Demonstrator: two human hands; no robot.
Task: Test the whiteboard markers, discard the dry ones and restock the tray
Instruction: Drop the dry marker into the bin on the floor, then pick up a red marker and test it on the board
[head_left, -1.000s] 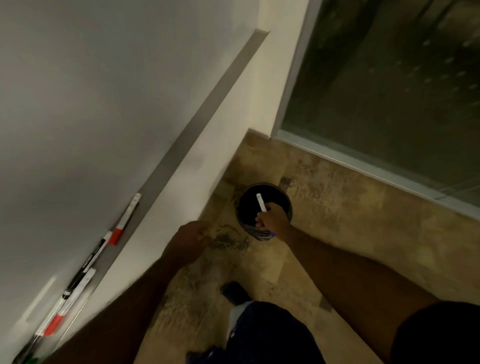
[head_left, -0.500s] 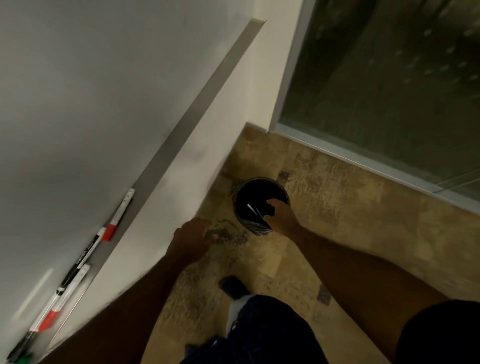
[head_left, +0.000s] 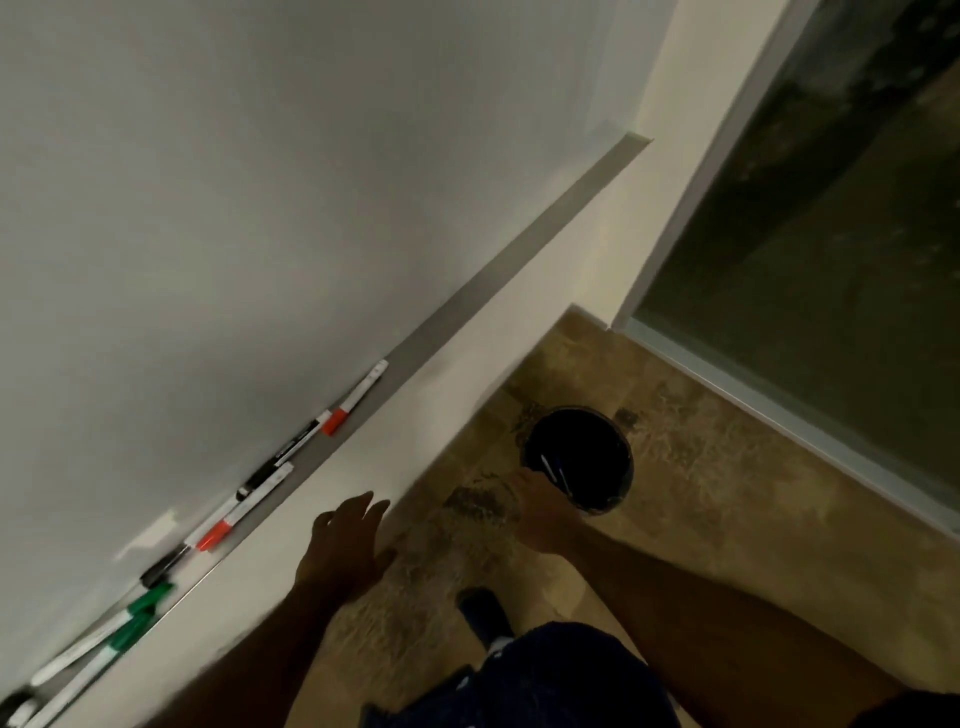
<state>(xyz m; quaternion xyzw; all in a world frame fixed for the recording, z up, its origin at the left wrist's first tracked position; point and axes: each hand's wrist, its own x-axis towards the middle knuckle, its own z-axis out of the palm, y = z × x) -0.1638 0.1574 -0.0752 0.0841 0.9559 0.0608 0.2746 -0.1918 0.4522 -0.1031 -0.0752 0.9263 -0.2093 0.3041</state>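
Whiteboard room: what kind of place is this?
Probably a classroom or meeting room: a wall whiteboard, its tray lined with red, black and green markers, and a black bin on the floor.

wall (head_left: 524, 358) — cream, plain; floor (head_left: 737, 499) — mottled tan tile; glass pane (head_left: 831, 249) — dark, pale frame, right; light dim

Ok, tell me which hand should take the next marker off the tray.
Left. The left hand is open, empty and close below the tray and its markers; the right hand is farther away, beside the bin on the floor.
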